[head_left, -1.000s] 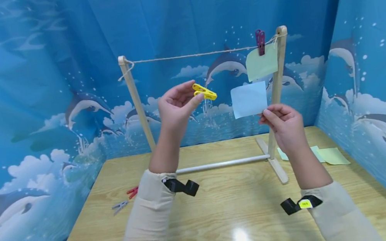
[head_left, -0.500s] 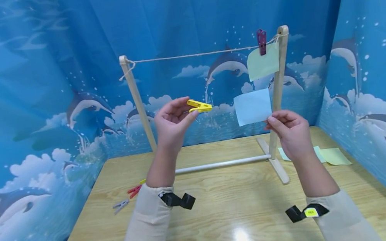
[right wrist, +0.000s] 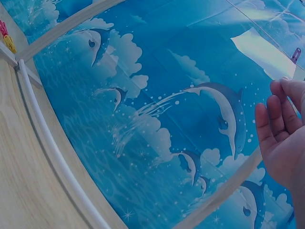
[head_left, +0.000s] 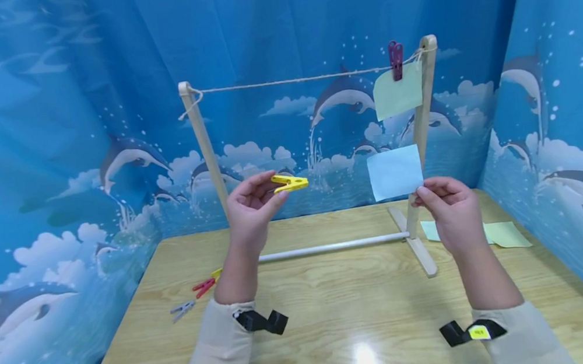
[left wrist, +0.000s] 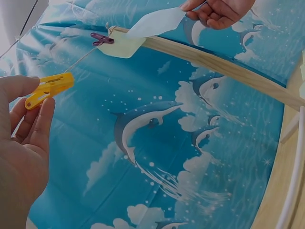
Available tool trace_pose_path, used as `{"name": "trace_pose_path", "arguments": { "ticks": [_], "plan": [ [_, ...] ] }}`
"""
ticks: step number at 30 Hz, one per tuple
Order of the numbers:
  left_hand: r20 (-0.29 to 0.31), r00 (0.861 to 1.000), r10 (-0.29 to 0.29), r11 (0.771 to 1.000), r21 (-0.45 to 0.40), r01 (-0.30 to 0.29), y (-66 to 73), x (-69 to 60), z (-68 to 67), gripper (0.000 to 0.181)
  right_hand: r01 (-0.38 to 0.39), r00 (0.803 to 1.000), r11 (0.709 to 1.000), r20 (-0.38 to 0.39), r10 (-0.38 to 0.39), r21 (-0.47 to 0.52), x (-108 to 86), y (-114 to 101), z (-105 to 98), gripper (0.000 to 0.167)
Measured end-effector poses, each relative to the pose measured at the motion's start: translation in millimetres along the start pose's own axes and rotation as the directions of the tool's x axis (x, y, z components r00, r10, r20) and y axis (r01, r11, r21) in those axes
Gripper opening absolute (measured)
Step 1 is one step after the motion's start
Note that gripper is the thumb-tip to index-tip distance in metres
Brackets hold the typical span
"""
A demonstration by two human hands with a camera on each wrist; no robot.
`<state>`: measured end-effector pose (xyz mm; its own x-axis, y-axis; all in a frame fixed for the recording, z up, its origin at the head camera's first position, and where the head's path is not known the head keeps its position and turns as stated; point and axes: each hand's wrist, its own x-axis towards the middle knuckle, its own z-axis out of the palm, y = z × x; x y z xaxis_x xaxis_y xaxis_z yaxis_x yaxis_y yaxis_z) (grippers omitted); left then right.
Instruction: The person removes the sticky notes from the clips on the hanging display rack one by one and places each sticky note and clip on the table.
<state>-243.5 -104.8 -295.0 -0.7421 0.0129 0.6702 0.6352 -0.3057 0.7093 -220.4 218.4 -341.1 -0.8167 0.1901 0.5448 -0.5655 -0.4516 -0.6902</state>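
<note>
My left hand (head_left: 249, 212) pinches a yellow clothespin (head_left: 290, 182) by its handle ends between thumb and fingers, below the string (head_left: 292, 80). In the left wrist view the same clothespin (left wrist: 50, 89) looks orange-yellow. With thumb and fingertips my right hand (head_left: 452, 210) grips the lower right corner of a light blue sheet of paper (head_left: 395, 172), held upright in the air. Above that sheet, a pale green paper (head_left: 398, 92) hangs from the string under a purple clothespin (head_left: 396, 60), beside the right post. The right wrist view shows the blue sheet (right wrist: 262, 50) at my fingertips.
The string spans two wooden posts, left (head_left: 203, 138) and right (head_left: 424, 116), joined low by a white rod (head_left: 329, 248). Red (head_left: 204, 286) and grey (head_left: 181, 311) clothespins lie on the table (head_left: 325, 307) at left. Sticky-note sheets (head_left: 507, 235) lie at right.
Both hands have come down, the left with the yellow clothespin moving leftward and the right with the blue sheet moving slightly rightward. The hands are further apart; the hung green paper stays in place.
</note>
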Motion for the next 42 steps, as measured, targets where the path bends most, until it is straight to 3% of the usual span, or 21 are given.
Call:
{"name": "trace_pose_path", "arguments": {
  "ticks": [12, 18, 24, 34, 42],
  "plan": [
    [-0.071, 0.994, -0.079, 0.997, -0.012, 0.078, -5.0, -23.8, -20.6, 0.034, -0.012, 0.998, 1.0, -0.056, 0.012, 0.013, -14.6, 4, -19, 0.018],
    [-0.119, 0.986, -0.119, 0.992, 0.024, 0.122, -6.3, -36.3, -33.9, 0.033, -0.03, 0.996, 0.999, -0.083, 0.026, -0.043, -22.3, 2, -30, 0.015],
    [-0.17, 0.975, -0.145, 0.988, 0.033, 0.153, -10.0, -48.2, -46.9, 0.031, -0.018, 0.995, 0.999, -0.094, 0.015, -0.037, -28.5, 0, -40, 0.016],
    [-0.259, 0.947, -0.19, 0.974, 0.068, 0.214, -12.5, -66.7, -64.2, 0.035, -0.013, 0.996, 1.0, -0.087, 0.013, 0.007, -40.0, -2, -58, 0.02],
    [-0.353, 0.899, -0.259, 0.943, 0.11, 0.315, -11.7, -83.4, -79.7, 0.038, -0.019, 0.997, 0.996, -0.074, 0.025, 0.082, -50.9, -5, -77, 0.025]
  ]
}}
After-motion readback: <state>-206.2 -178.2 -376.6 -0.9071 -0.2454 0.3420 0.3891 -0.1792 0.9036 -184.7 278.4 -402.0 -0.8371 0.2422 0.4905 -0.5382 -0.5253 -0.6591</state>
